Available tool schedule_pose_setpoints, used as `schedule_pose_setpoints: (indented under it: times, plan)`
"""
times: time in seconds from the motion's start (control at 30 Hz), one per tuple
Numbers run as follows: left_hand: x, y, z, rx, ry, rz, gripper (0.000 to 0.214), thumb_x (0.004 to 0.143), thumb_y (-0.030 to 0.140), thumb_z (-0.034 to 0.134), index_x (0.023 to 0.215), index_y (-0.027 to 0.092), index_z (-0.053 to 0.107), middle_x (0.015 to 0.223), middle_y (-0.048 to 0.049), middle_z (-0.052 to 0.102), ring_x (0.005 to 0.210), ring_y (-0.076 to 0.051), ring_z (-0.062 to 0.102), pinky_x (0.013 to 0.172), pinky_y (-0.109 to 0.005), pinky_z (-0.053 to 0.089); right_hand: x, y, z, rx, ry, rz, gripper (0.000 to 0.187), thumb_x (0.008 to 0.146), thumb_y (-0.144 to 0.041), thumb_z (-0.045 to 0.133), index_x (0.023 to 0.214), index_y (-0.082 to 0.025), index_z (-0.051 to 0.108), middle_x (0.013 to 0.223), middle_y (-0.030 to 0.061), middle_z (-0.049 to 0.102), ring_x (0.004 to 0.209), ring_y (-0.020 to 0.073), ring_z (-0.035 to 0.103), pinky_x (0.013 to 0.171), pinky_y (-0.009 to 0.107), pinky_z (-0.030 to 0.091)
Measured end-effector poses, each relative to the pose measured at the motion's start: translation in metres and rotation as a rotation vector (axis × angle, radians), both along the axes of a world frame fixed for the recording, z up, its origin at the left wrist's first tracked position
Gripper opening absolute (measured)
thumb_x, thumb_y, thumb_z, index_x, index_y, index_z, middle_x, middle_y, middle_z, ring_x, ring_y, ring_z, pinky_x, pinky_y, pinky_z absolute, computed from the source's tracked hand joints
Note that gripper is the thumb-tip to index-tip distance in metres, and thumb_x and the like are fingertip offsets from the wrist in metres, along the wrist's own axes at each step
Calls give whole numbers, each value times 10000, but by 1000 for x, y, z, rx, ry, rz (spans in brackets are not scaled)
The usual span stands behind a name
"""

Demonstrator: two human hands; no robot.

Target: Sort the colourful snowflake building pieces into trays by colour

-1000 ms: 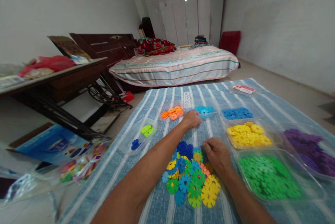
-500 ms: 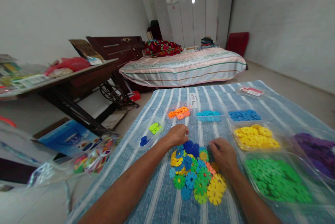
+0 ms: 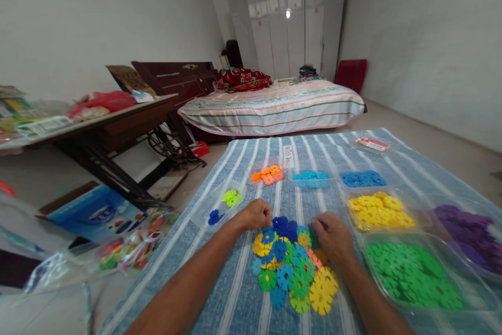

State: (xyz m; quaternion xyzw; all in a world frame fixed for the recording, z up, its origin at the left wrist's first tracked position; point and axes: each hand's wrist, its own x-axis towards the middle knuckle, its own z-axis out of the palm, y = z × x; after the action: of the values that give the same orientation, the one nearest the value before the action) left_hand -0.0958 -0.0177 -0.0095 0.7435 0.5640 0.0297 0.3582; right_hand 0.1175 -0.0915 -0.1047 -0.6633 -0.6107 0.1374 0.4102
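Note:
A mixed pile of flower-shaped plastic discs (image 3: 284, 275) in blue, green, yellow and coral lies on the striped cloth between my forearms. My left hand (image 3: 254, 214) is closed at the pile's upper left, close to the dark blue discs (image 3: 284, 227). Curled fingers hide whatever it may hold. On the pile's right side my right hand (image 3: 334, 234) is also closed, thumb and forefinger together; I cannot make out anything in it. Left of my left hand, a clear tray (image 3: 202, 216) carries lime discs (image 3: 231, 197) and a few dark blue ones (image 3: 215, 216).
Behind the hands stand clear containers of orange discs (image 3: 267, 174), light blue discs (image 3: 311, 179) and blue discs (image 3: 363, 178). To the right are yellow discs (image 3: 380, 210), green discs (image 3: 411, 275) and purple discs (image 3: 466, 235). A lidded box (image 3: 372, 143) sits at the far right.
My left hand has shifted a little to the left, away from the dark blue discs. My right hand stays beside the pile. The camera view has tilted slightly.

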Motion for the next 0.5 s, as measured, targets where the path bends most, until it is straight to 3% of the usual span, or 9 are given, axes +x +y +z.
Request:
schedule_pose_setpoints:
  times: [0.1,0.2,0.33,0.4,0.5]
  plan:
    - [10,9,10,4,-102,62,94,618,135,598,544,141,540,420,62,489,428,-84,498,448,-174,382,0,0,1,-7,-1,-2,299,817,-381,425,668,-196,608,709,25,591,725,163,522,652,264,346]
    - [33,25,25,54,-311,186,74,723,212,570,707,140,562,553,29,579,529,-85,584,492,-167,432,-1,0,1,-12,12,-3,295,816,-381,431,678,-197,615,710,24,595,725,163,527,649,264,350]
    - [61,36,52,75,-713,400,164,680,205,650,807,127,582,729,-41,672,656,-121,649,544,-189,483,0,0,-1,2,22,-6,287,805,-374,438,676,-200,626,700,23,603,711,160,534,648,261,361]
    - [65,24,67,133,-731,408,137,679,206,645,778,127,594,698,-39,672,637,-118,640,528,-182,469,0,0,-1,11,21,-3,288,807,-367,434,675,-202,629,696,22,605,710,158,537,649,259,364]
    - [56,-20,89,272,-734,310,106,702,237,620,762,150,627,638,-13,658,578,-109,611,538,-206,478,0,1,-2,19,3,0,288,813,-357,429,665,-202,623,687,22,602,708,157,532,646,259,361]
